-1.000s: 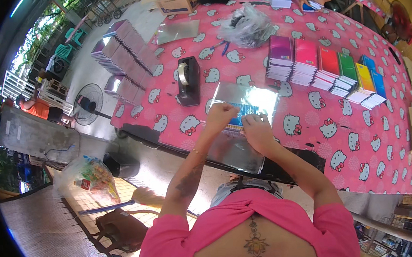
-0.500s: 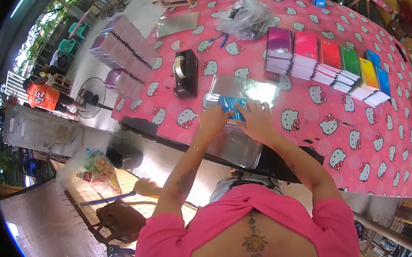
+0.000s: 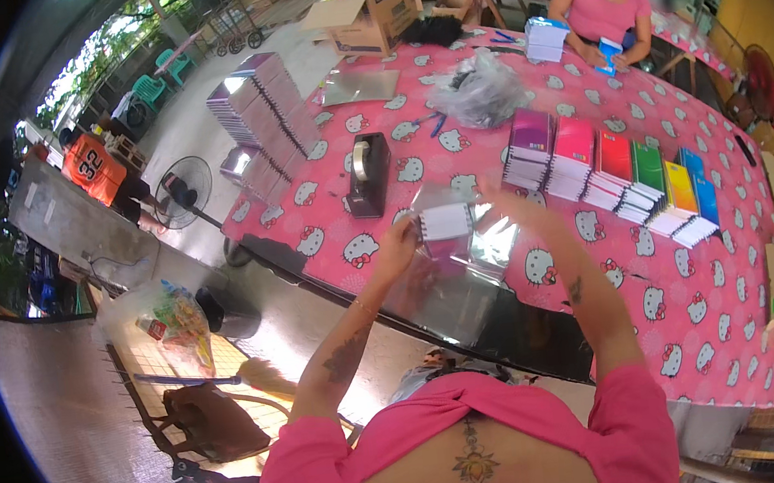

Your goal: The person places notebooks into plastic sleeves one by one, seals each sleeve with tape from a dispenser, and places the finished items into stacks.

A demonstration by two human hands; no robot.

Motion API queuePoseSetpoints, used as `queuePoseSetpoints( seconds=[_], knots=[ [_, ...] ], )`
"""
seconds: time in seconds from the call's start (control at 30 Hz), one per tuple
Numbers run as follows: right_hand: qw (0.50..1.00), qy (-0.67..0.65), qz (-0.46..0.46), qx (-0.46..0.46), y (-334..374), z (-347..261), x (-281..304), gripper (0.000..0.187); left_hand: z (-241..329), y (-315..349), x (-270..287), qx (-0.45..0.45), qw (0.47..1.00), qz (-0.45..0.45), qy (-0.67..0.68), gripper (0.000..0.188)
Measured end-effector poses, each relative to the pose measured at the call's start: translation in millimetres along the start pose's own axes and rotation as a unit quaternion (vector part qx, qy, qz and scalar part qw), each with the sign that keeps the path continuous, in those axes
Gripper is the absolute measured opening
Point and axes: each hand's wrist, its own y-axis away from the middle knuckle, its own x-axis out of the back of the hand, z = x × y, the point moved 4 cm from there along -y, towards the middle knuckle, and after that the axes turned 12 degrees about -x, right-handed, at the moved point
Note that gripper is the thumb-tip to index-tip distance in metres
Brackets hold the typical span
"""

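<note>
My left hand (image 3: 396,248) grips the left edge of a small spiral notebook (image 3: 446,221), white side up, with its dark coil along the side. Under and around it lie shiny clear plastic sheets (image 3: 492,248) at the table's near edge. Just right of the notebook, my right hand (image 3: 501,204) hovers over the sheets, its fingers smeared by motion. A black tape dispenser (image 3: 369,176) stands beyond my left hand.
Coloured notebook stacks (image 3: 575,160) stand to the right on the pink patterned table (image 3: 544,319). Tall purple notebook stacks (image 3: 261,114) stand left, near a fan (image 3: 183,190). A grey plastic bag (image 3: 480,91) lies farther back. Across the table a person (image 3: 602,11) holds a blue notebook.
The blue cover under both hands is out of sight; a white notebook face shows in my left hand. My right hand has moved right, off the notebook. The view has tilted up.
</note>
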Motion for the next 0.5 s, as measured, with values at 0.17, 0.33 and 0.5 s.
queuePoseSetpoints(
  seconds=[0.17,0.33,0.5],
  knots=[
    [0.965,0.025,0.188,0.180,28.2,19.7,-11.0,0.064,19.5,-18.2,-14.6,0.000,0.990,-0.017,-0.141,0.027],
    [0.789,0.305,0.357,0.396,88.8,-41.4,-41.6,0.013,2.0,-53.2,68.6,-0.152,0.897,0.226,-0.349,0.029],
    [0.773,0.301,0.388,0.402,101.2,-73.1,-65.0,0.020,-76.6,-87.0,122.1,0.237,0.962,0.082,0.112,0.029]
  ],
)
